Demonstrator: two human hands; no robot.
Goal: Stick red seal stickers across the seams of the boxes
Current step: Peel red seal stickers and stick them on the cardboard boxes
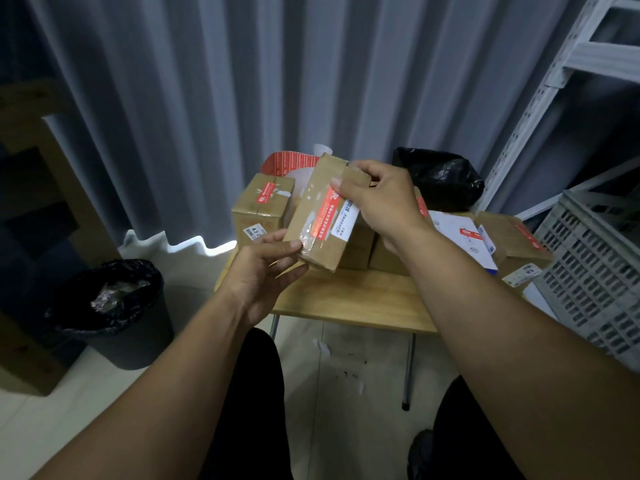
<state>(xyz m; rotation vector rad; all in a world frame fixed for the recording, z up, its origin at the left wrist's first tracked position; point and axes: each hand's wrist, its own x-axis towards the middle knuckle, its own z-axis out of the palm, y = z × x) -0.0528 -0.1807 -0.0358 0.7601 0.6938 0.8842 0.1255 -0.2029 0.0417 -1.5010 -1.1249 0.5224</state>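
The long cardboard box is held in the air above the small wooden table, tilted, with its lower end toward the person and its upper end away. A red seal sticker lies along its top face, over clear tape, and a white label sits just beside the sticker on the right. The left hand holds the lower left corner of this box: the thumb presses on the top face and the fingers are curled below it. The right hand grips the upper end, with the thumb on the top face and the fingers wrapped around the far side. On the table, behind the held box, a smaller box stands at the left and carries its own red sticker across the seam. Behind it a sheet of red stickers stands up, partly hidden. To the right lie a white parcel and one more brown box, also with red on top. A black plastic bag rests at the back of the table. A grey plastic crate is at the right edge, a dark bin with a black liner stands on the floor at the left, and a grey curtain hangs behind everything.
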